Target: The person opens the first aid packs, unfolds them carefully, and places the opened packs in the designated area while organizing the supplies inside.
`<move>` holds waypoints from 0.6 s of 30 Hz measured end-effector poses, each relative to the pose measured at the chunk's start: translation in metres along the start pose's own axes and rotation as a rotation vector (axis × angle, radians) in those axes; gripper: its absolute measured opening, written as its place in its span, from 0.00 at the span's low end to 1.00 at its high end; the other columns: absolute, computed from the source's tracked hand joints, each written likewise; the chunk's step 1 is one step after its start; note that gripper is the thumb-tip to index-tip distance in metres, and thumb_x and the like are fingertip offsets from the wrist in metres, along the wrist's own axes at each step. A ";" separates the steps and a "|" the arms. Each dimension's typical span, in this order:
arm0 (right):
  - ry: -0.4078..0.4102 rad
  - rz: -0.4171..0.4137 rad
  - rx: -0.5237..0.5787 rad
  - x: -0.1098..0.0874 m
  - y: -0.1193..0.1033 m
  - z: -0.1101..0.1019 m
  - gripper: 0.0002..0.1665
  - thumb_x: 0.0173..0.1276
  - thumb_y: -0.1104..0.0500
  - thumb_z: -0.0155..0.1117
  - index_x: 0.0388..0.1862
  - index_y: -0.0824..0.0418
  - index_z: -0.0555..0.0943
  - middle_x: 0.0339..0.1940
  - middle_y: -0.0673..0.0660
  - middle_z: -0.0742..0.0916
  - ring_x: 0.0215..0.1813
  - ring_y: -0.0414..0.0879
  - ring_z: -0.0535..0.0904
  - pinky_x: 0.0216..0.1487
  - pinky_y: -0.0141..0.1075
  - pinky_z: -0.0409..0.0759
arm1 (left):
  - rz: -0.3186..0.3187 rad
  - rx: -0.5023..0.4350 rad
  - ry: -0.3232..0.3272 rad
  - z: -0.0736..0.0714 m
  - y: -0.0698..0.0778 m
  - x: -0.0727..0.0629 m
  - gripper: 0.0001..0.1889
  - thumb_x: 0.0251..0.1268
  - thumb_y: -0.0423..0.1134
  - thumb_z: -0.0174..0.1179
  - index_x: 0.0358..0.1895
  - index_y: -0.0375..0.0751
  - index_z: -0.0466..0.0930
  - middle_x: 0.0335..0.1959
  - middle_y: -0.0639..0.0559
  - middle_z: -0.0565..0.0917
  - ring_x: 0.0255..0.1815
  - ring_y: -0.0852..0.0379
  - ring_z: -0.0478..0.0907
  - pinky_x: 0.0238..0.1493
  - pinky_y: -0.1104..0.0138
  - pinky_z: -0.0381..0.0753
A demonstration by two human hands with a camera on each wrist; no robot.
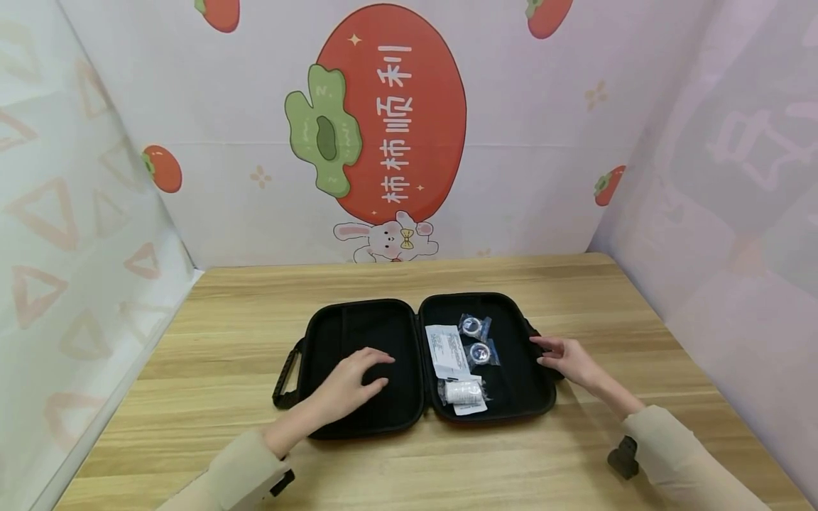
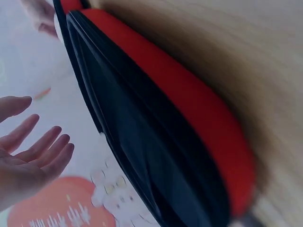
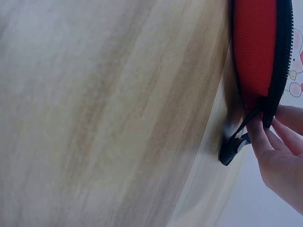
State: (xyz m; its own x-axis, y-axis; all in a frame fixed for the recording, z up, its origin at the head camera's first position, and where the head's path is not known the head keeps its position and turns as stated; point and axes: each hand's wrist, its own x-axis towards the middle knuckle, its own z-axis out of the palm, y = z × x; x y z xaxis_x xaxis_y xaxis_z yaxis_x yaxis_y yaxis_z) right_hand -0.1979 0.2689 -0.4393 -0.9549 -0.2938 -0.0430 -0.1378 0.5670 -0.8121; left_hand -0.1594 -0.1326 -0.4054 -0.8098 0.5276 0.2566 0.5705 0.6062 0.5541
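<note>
On the tabletop [image 1: 383, 472] lies the open case [image 1: 377, 326]. My left grip [image 1: 351, 380] is wide above its left half; my right grip [image 1: 569, 360] pinches the right edge. I judge the step is steadying the case; the next move probably calls for reaching the white packet [image 1: 447, 352] and small wrapped rolls [image 1: 472, 326] in its right half.

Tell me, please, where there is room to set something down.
Bare tabletop lies between the open case and the backdrop, and before the case between both sleeves. Packets and rolls crowd the case's right half near the hinge.
</note>
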 end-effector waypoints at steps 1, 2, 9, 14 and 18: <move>0.001 -0.003 0.002 0.000 0.000 0.000 0.25 0.60 0.71 0.54 0.56 0.77 0.66 0.56 0.77 0.69 0.52 0.68 0.70 0.43 0.40 0.77 | 0.018 0.013 -0.019 0.003 0.003 0.003 0.15 0.55 0.33 0.59 0.48 0.37 0.75 0.47 0.48 0.76 0.50 0.53 0.73 0.48 0.60 0.73; -0.002 -0.007 0.002 0.000 0.000 0.000 0.25 0.60 0.71 0.54 0.56 0.78 0.66 0.56 0.77 0.69 0.52 0.68 0.70 0.43 0.40 0.77 | 0.032 0.018 -0.039 0.006 0.007 0.007 0.15 0.56 0.33 0.59 0.48 0.38 0.75 0.47 0.49 0.76 0.50 0.53 0.72 0.49 0.60 0.72; -0.004 -0.023 0.021 -0.002 -0.002 -0.001 0.24 0.60 0.71 0.54 0.56 0.79 0.66 0.55 0.78 0.69 0.52 0.68 0.70 0.43 0.39 0.77 | 0.105 0.094 -0.158 0.025 0.028 0.027 0.14 0.57 0.36 0.57 0.48 0.40 0.75 0.46 0.51 0.76 0.50 0.58 0.72 0.51 0.66 0.71; -0.014 -0.013 0.027 -0.003 -0.002 -0.002 0.25 0.61 0.70 0.54 0.57 0.78 0.65 0.56 0.77 0.68 0.53 0.68 0.69 0.44 0.40 0.77 | 0.145 0.147 -0.215 0.038 0.038 0.039 0.15 0.58 0.37 0.57 0.49 0.41 0.75 0.47 0.51 0.76 0.50 0.59 0.72 0.50 0.69 0.72; -0.021 -0.014 0.031 -0.003 -0.001 -0.002 0.25 0.62 0.69 0.53 0.57 0.78 0.65 0.56 0.77 0.68 0.53 0.68 0.69 0.44 0.40 0.77 | 0.176 0.199 -0.250 0.048 0.042 0.045 0.14 0.57 0.37 0.58 0.48 0.42 0.76 0.46 0.51 0.76 0.49 0.60 0.72 0.48 0.72 0.72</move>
State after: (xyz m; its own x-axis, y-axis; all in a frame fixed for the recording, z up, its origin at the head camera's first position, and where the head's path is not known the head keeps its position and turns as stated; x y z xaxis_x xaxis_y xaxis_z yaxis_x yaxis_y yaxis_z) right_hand -0.1953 0.2706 -0.4368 -0.9472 -0.3176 -0.0434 -0.1427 0.5390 -0.8302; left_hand -0.1654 -0.0547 -0.4080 -0.6527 0.7482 0.1192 0.7334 0.5845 0.3470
